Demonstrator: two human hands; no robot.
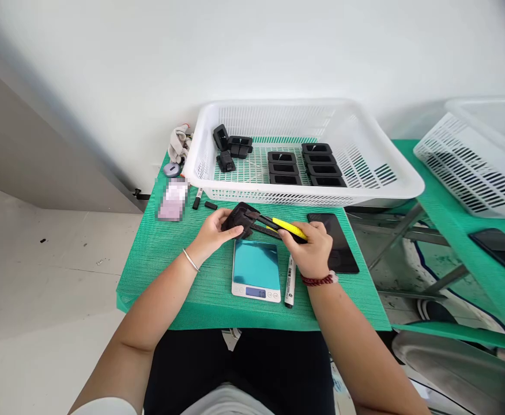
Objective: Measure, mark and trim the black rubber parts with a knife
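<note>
While the scale (256,271) and white marker (290,281) lie nearest, the left hand (218,230) is clamped round a black part (237,218) above the counter (170,282) — the right hand (311,248) grips a yellow cutter (289,228), its tip at the part, so this piece seems unfinished. Beyond, the basket (304,195) holds two rows and three loose pieces (240,141) — which are done, I cannot tell.

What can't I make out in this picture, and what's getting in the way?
All in the head view:
- Black part: the side against the left hand is covered by its fingers.
- Yellow-and-black tool: its near end is hidden inside the right hand.
- White marker: its print is too small to read.
- Pinkish item: blurred by pixelation.
- Second white basket: cut off by the right edge.
</note>
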